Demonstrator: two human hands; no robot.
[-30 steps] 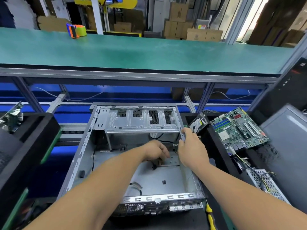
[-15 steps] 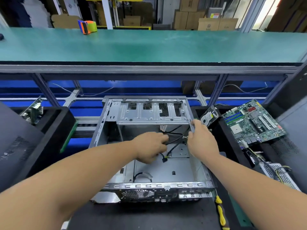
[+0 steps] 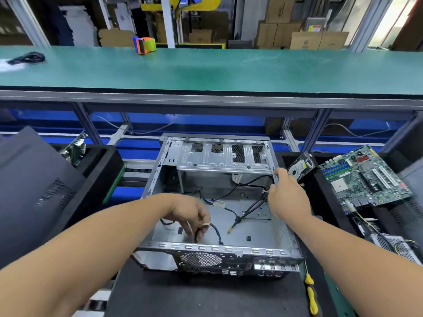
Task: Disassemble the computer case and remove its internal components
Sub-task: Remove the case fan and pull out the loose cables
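Head view: I look down into the open computer case (image 3: pixel 219 225), which sits at the centre of my picture on a black mat (image 3: pixel 206 294).
Case: its side is off and its floor is bare metal; the drive cage (image 3: pixel 225 157) spans the 12 o'clock end, and the port panel with the fan grille faces me at 6 o'clock.
Left hand: my left hand (image 3: pixel 191 212) reaches in from 8 o'clock, fingers curled down and pinching a black cable (image 3: pixel 216 232) near the 6 o'clock wall.
Right hand: my right hand (image 3: pixel 287 197) comes in from 4 o'clock; thumb and fingers are wrapped on the case's 3 o'clock edge, just below the drive cage.
Loose wiring: more black cables (image 3: pixel 249 210) trail across the floor from the 3 o'clock wall toward the middle.
Removed parts: a hard drive (image 3: pixel 298 168) leans just outside the case at 2 o'clock, and a green circuit board (image 3: pixel 364 177) lies beyond it at 3 o'clock.
Tool: a yellow-handled screwdriver (image 3: pixel 310 291) lies at 5 o'clock beside the mat.
Left side: a dark panel (image 3: pixel 34 191) stands at 9 o'clock.
Far bench: 1 roll of tape (image 3: pixel 144 45) sits on the green bench (image 3: pixel 229 69) at 12 o'clock.
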